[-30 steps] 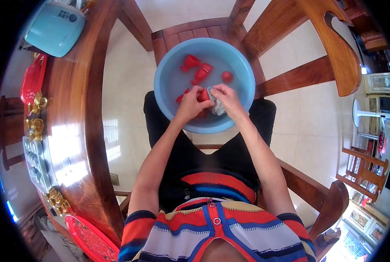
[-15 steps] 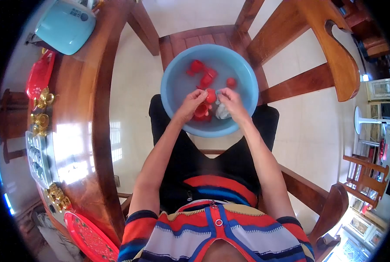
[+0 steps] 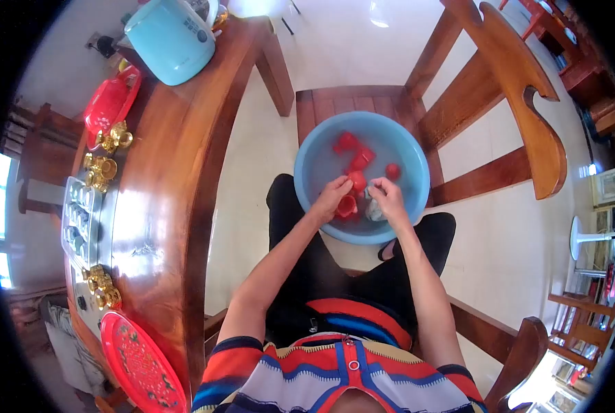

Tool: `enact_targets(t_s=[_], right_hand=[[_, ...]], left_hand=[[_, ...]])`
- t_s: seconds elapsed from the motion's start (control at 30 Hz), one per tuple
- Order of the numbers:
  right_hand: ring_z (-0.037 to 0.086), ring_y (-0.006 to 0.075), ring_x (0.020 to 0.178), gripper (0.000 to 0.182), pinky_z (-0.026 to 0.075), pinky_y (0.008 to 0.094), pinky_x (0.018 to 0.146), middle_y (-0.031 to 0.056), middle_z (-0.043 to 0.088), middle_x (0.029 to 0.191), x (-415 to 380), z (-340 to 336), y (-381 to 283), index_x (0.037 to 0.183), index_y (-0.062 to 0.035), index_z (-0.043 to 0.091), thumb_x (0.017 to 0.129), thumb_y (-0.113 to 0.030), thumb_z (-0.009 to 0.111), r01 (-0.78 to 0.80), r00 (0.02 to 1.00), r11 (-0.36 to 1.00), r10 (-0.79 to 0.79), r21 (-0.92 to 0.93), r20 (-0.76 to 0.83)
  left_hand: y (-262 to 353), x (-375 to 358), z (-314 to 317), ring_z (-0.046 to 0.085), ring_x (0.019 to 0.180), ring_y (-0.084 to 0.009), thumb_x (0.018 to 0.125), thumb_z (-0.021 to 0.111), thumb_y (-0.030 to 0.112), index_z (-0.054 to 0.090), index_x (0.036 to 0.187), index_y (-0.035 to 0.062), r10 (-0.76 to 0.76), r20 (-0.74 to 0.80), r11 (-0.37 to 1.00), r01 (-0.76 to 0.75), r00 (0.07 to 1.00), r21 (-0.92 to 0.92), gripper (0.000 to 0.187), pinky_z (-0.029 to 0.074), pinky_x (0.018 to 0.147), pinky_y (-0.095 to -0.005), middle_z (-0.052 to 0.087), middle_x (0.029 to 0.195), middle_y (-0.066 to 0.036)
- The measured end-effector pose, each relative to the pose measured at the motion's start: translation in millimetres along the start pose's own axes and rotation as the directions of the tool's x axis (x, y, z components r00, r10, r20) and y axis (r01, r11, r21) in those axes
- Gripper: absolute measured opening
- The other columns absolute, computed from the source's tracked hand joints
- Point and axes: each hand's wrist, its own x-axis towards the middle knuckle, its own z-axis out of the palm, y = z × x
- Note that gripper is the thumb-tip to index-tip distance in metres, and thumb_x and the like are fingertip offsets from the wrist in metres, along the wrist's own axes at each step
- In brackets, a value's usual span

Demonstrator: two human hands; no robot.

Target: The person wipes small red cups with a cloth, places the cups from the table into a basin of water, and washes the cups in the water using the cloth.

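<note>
A light blue basin [image 3: 303,196] holding cloudy water stands on a wooden chair seat [image 3: 311,110]. Over the basin, my left hand [image 3: 333,195] has its fingers closed on a round red piece [image 3: 357,181]. Just to the right, my right hand [image 3: 388,197] pinches a pale cloth [image 3: 373,210] that hangs down toward the water. Below the held piece lies a red cup-like piece [image 3: 346,206]. Further up in the basin are several red pieces [image 3: 361,158], and a small red ball-shaped one [image 3: 393,170] is at the right.
On the wooden table [image 3: 163,179] at the left are a blue kettle [image 3: 171,43], a red dish [image 3: 112,102], gold cups [image 3: 101,171], a clear tray [image 3: 80,221] and a red patterned tray [image 3: 142,363]. A carved chair back [image 3: 476,76] rises at the right.
The view has shifted, so the basin, table and hands appear further right and the basin lower. Both hands keep their holds, with little change between them.
</note>
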Motion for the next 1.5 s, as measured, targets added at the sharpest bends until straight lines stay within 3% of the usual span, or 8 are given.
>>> enact_targets(t_s=[0.17,0.23,0.37,0.83,1.13,1.33,1.4,1.5], right_hand=[[0.057,0.0125,0.07,0.016,0.045,0.0277,0.065,0.0057,0.062,0.079,0,-3,-2,0.091,0.0007,0.059,0.081,-0.012,0.06,0.034,0.998,0.997,-0.038,-0.069,-0.056],[0.058,0.0178,0.073,0.016,0.045,0.0299,0.067,0.0081,0.061,0.082,-2,1,1,0.091,-0.0003,0.059,0.08,-0.012,0.06,0.06,0.994,0.982,-0.075,-0.18,-0.08],[0.058,0.0314,0.084,0.017,0.046,0.0362,0.072,0.0127,0.058,0.091,-4,9,-5,0.092,-0.0037,0.06,0.079,-0.014,0.06,0.202,0.964,0.864,-0.258,-0.462,-0.062],[0.05,0.0356,0.074,0.009,0.034,0.0451,0.066,0.0156,0.055,0.078,-2,18,-19,0.072,-0.004,0.051,0.078,-0.011,0.051,0.17,0.985,0.754,-0.138,-0.634,0.1],[0.051,0.0294,0.087,0.028,0.036,0.0436,0.074,0.0134,0.055,0.098,-7,-1,-81,0.093,-0.0075,0.062,0.07,-0.023,0.066,0.286,0.954,0.578,-0.097,-0.764,0.284],[0.043,0.0319,0.108,0.044,0.034,0.0499,0.087,0.0131,0.046,0.118,5,-11,-106,0.112,-0.0132,0.055,0.07,-0.019,0.066,-0.005,0.933,0.853,0.192,-0.522,0.305],[0.042,0.0349,0.11,0.04,0.034,0.049,0.089,0.0164,0.045,0.119,0,-16,-128,0.102,-0.0083,0.061,0.064,-0.016,0.072,0.159,0.972,0.411,0.094,-0.898,0.215],[0.041,0.0371,0.111,0.038,0.034,0.0502,0.089,0.0174,0.042,0.123,3,-17,-142,0.1,-0.0076,0.062,0.064,-0.013,0.071,0.353,0.929,0.454,-0.07,-0.818,0.363]], left_hand=[[1,-4,8,0.057,0.061,-0.0124,0.09,0.051,0.024,0.059,0.101,0.0009,-0.019,-0.136,0.937,0.065,0.991,0.343,0.027,0.049,0.054,-0.0269,0.062,0.083,-0.006],[4,-6,9,0.057,0.062,-0.0126,0.089,0.053,0.022,0.061,0.099,0.0008,0.148,-0.176,0.886,-0.052,0.973,0.461,0.024,0.047,0.054,-0.0245,0.062,0.079,-0.004],[18,-8,10,0.058,0.06,-0.0118,0.089,0.054,0.021,0.061,0.096,0.0006,0.165,-0.239,0.885,-0.037,0.957,0.464,0.022,0.046,0.052,-0.0231,0.062,0.077,-0.003],[32,12,27,0.053,0.054,-0.0085,0.091,0.052,0.019,0.06,0.094,0.0015,-0.054,-0.408,0.947,0.176,0.911,0.268,0.019,0.045,0.051,-0.0232,0.059,0.072,-0.002],[61,-7,64,0.054,0.055,-0.0086,0.089,0.053,0.016,0.061,0.095,0.0021,-0.064,-0.413,0.92,0.215,0.908,0.328,0.018,0.046,0.049,-0.0244,0.058,0.069,-0.002],[92,-18,81,0.054,0.051,-0.0092,0.087,0.054,0.018,0.063,0.092,0.0006,-0.057,-0.449,0.956,0.178,0.892,0.233,0.02,0.043,0.044,-0.0254,0.057,0.061,-0.003],[102,-22,83,0.053,0.05,-0.0095,0.086,0.055,0.017,0.063,0.092,0.0006,-0.052,-0.443,0.971,0.148,0.895,0.185,0.02,0.043,0.044,-0.0256,0.057,0.062,-0.003],[120,-27,83,0.056,0.05,-0.0122,0.088,0.053,0.017,0.06,0.096,-0.0001,-0.049,-0.491,0.957,0.182,0.87,0.227,0.02,0.046,0.043,-0.0267,0.059,0.068,-0.004]])
